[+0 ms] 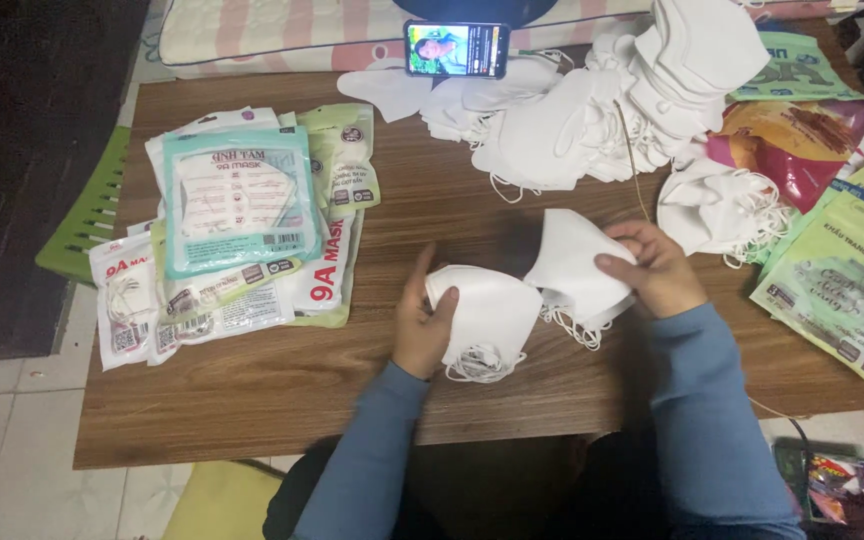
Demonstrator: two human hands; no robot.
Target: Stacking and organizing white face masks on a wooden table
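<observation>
Head view looks down on two small stacks of white face masks near the front middle of a wooden table point(352, 400). Left hand point(420, 325) curls closed around one white mask stack point(487, 315), thumb pressed on top. Right hand point(652, 265) pinches the other mask stack point(572, 262), just beside the first. Behind them lies a loose mask pile point(592, 110) and a phone point(456, 49). Packed mask bags point(237, 230) sit at left, empty pouches point(842, 280) at right.

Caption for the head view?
Left hand and right hand each hold white face masks over a wooden table.
</observation>
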